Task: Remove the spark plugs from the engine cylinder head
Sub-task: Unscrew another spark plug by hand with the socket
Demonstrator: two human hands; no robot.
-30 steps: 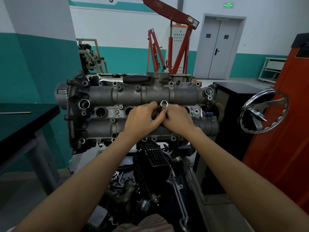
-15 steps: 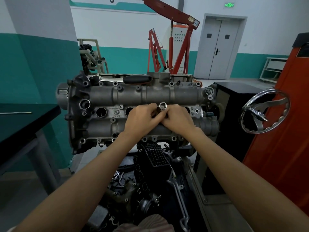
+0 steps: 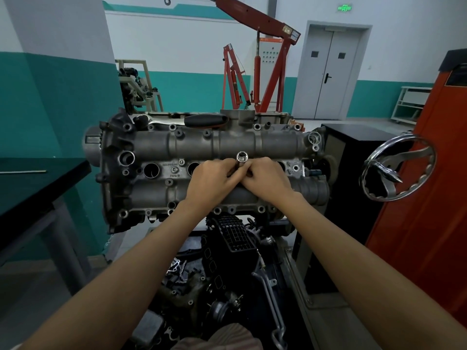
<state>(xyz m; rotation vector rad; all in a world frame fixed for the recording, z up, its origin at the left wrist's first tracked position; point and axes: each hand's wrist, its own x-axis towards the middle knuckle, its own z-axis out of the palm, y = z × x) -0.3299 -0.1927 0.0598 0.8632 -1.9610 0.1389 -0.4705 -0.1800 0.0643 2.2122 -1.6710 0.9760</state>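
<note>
The grey engine cylinder head (image 3: 252, 145) sits on a stand in front of me, with a row of round plug wells along its middle. Two wells (image 3: 151, 170) on the left stand open and dark. A silver spark plug socket (image 3: 242, 157) sticks up out of the third well, its open end facing me. My left hand (image 3: 211, 184) and my right hand (image 3: 265, 180) meet around the socket's shaft, fingers curled on it from both sides. The lower part of the socket and the well are hidden by my fingers.
A ratchet with a black handle (image 3: 206, 120) lies on the far edge of the head. A chrome handwheel (image 3: 399, 170) and an orange cabinet (image 3: 434, 198) stand at the right. A dark table (image 3: 38, 188) is at the left. Engine parts lie below the head.
The socket has sunk a little lower between my hands than one second ago. Both hands stay closed around it in nearly the same place.
</note>
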